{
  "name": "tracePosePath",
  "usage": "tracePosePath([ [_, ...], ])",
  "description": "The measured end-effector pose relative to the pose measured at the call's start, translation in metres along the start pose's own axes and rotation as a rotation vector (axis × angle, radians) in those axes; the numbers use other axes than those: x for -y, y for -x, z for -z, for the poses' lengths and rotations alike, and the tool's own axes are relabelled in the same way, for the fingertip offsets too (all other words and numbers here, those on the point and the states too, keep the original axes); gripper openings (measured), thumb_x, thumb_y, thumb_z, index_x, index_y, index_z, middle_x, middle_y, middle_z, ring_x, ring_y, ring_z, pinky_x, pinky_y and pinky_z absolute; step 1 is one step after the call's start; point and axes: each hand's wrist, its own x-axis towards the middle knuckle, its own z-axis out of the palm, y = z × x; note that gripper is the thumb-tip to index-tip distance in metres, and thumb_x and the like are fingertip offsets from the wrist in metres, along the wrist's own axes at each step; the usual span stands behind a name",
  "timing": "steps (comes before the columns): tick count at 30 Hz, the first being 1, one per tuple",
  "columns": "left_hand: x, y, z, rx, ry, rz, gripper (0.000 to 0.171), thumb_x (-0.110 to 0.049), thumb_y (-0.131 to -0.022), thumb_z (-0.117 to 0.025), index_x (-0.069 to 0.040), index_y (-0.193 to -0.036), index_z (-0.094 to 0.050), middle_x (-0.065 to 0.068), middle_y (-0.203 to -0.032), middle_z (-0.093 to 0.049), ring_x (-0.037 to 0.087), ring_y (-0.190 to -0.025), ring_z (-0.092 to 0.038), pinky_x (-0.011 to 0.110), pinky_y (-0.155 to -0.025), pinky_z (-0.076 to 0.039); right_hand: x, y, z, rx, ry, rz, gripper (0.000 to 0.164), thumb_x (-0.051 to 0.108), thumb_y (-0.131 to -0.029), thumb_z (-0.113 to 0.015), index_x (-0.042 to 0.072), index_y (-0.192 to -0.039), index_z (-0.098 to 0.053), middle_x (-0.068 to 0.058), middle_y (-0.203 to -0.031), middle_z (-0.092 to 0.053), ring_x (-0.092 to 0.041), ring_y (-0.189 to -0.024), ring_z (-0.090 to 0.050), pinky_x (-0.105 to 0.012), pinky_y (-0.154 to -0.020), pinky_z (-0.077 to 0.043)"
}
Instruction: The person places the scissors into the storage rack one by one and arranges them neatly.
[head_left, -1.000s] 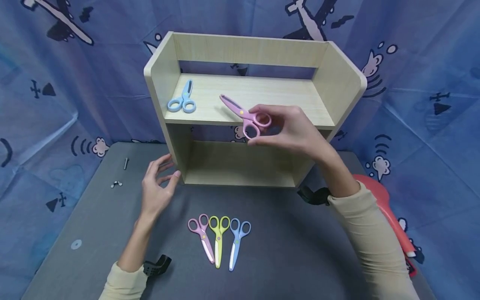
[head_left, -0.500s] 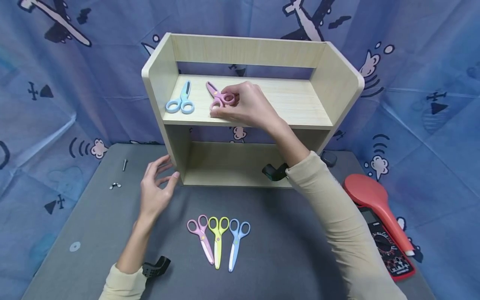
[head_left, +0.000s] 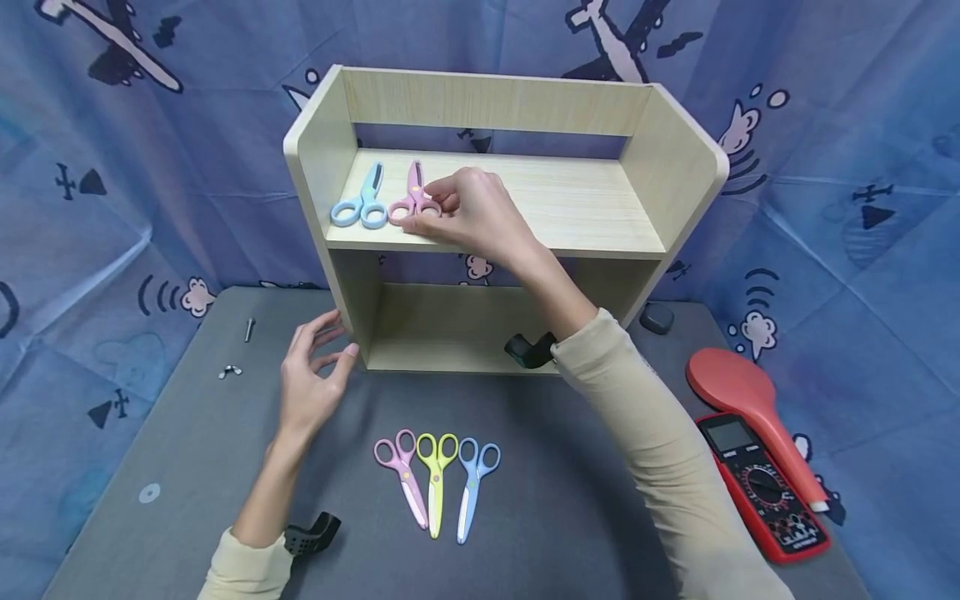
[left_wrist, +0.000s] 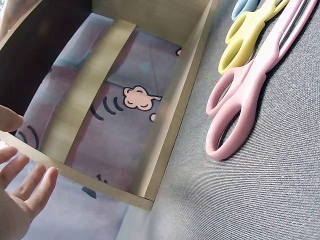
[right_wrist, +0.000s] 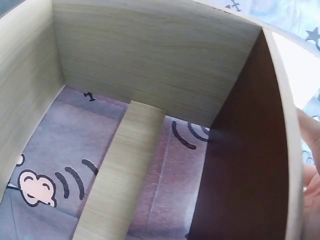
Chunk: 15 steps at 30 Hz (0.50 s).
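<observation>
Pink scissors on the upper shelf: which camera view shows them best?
Head view: the pink scissors show there with blades and loops, though the right hand partly covers one loop. The left wrist view misses them, showing a different pink pair on the table; the right wrist view shows no scissors at all.
</observation>
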Motion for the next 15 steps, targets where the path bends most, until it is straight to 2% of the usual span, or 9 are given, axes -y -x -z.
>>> tracePosePath([
  [2,0.0,0.0,0.0,-0.001,0.001,0.0,0.054,0.006,-0.096,-0.073,-0.002,-0.149,-0.061,0.02,-0.146,-0.061,0.033,-0.133,-0.066,0.005,-0.093,-0.058,0.0,0.004,0.003,0.01,0.0,-0.003,0.049,0.036,-0.089,-0.092,0.004,-0.123,-0.081,-0.013,-0.111,-0.082,-0.019,-0.087,-0.077,-0.026,-0.071,-0.058],
  [4,0.0,0.0,0.0,-0.002,0.0,-0.002,0.054,0.007,-0.096,-0.073,-0.002,-0.149,-0.061,0.02,-0.145,-0.061,0.034,-0.133,-0.066,0.005,-0.092,-0.057,0.0,0.011,0.006,0.012,-0.001,-0.011,0.055,0.036,-0.088,-0.092,0.003,-0.13,-0.078,-0.014,-0.123,-0.08,-0.023,-0.099,-0.08,-0.032,-0.082,-0.064],
  [7,0.0,0.0,0.0,0.0,-0.005,-0.003,0.055,0.007,-0.096,-0.073,-0.001,-0.149,-0.061,0.021,-0.146,-0.061,0.034,-0.133,-0.066,0.005,-0.093,-0.058,-0.001,0.028,0.012,-0.005,-0.02,-0.007,0.06,0.033,-0.088,-0.092,0.003,-0.137,-0.074,-0.015,-0.132,-0.075,-0.026,-0.108,-0.078,-0.038,-0.092,-0.066],
  [11,0.0,0.0,0.0,0.001,-0.004,-0.003,0.055,0.007,-0.096,-0.073,-0.002,-0.149,-0.061,0.02,-0.146,-0.061,0.032,-0.133,-0.066,0.006,-0.093,-0.058,-0.004,0.06,0.02,-0.03,-0.097,0.036,0.057,0.026,-0.088,-0.093,0.005,-0.137,-0.074,-0.012,-0.128,-0.074,-0.024,-0.102,-0.075,-0.032,-0.088,-0.065],
  [15,0.0,0.0,-0.001,-0.003,0.0,-0.003,0.054,0.006,-0.096,-0.073,-0.003,-0.149,-0.062,0.02,-0.145,-0.061,0.032,-0.132,-0.066,0.006,-0.093,-0.058,-0.014,0.095,0.021,0.003,-0.184,0.109,0.049,0.016,-0.09,-0.09,0.007,-0.135,-0.074,-0.01,-0.125,-0.076,-0.022,-0.097,-0.071,-0.025,-0.082,-0.059],
])
